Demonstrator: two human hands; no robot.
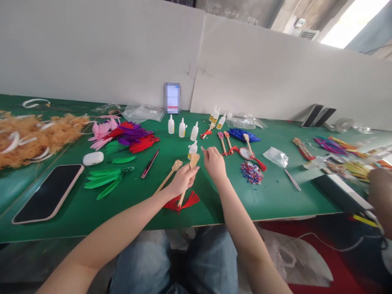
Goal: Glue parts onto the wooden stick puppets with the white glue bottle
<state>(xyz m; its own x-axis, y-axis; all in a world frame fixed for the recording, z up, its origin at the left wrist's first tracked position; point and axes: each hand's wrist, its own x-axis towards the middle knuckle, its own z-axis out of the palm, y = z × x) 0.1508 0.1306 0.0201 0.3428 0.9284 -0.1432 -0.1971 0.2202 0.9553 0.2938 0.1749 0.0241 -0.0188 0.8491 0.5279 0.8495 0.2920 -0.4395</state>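
My left hand point(183, 180) is closed round a wooden stick point(194, 159) with a broad flat head, held head up. A red tassel point(191, 199) hangs from its lower end. My right hand point(215, 164) is just right of the head, its fingertips pinched together; whatever they hold is too small to make out. Beside my left hand lies a second wooden stick point(177, 165) with pale dots on its head. A small white glue bottle point(192, 150) stands behind the held stick. Small multicoloured pieces point(251, 173) lie heaped to the right, beside a round dish point(245, 153).
More white bottles point(182, 129) stand farther back. Green feathers point(104, 179), a cutter knife point(150, 163) and a phone point(49, 194) lie left. Decorated sticks point(225, 143), blue feathers point(243, 134), tweezers point(292, 179) and a dark box point(341, 196) lie right. Another person's arm point(379, 192) reaches in.
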